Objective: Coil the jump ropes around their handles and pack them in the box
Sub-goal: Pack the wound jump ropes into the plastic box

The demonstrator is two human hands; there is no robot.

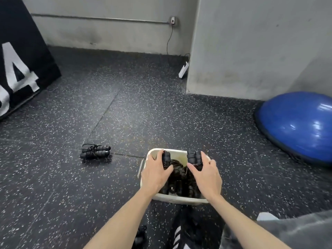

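I am gripping one coiled jump rope [166, 159] in my left hand [156, 174], fingers curled round its handles, and another rope bundle [195, 158] in my right hand [206, 175], both over the white box [179, 199] holding more ropes. A third coiled rope [94, 151] is lying on the floor [125, 114], far left.

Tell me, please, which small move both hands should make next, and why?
Probably lower both bundles into the white plastic box and let go. The left hand grips one coiled black jump rope and the right hand grips another, both over the box. One more coiled rope lies on the floor.
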